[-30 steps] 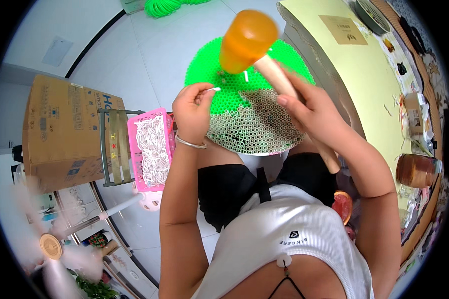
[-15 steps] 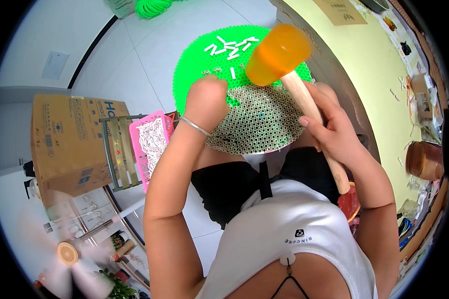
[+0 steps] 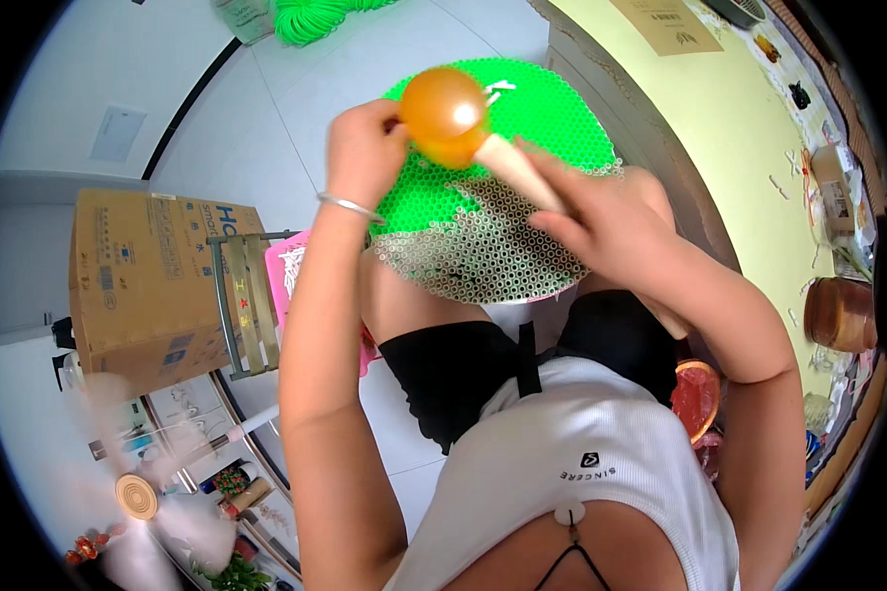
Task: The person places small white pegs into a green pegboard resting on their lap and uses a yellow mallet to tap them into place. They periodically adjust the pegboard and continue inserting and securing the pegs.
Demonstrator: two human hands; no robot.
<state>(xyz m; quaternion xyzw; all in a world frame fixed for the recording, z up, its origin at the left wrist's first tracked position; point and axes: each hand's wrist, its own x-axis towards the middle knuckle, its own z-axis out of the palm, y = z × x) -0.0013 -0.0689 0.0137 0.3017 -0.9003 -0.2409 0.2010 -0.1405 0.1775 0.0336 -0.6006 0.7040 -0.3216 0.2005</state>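
Note:
A round bright green board [image 3: 552,108] full of holes rests over my lap, its near part packed with small pale tubes [image 3: 483,256]. My right hand [image 3: 591,212] grips the wooden handle of a mallet [image 3: 445,116]. Its orange head, blurred a little, hangs over the board's far left part. Just left of that head is my left hand [image 3: 365,153], at the board's left rim, with its fingers curled in. Whatever those fingers pinch is hidden. A few loose white tubes [image 3: 501,91] lie on the board beyond the mallet head, which may cover more.
At left, a pink basket [image 3: 278,261] of white tubes sits on a slatted folding stool [image 3: 251,295], partly behind my left forearm. A big cardboard box [image 3: 138,286] stands beyond it, with a spinning fan [image 3: 136,497] nearer. A yellow table [image 3: 759,197] runs along the right.
The mallet has swung left, its head now beside my left hand. My left hand has shifted left and away from me to the board's rim. Fewer loose tubes show.

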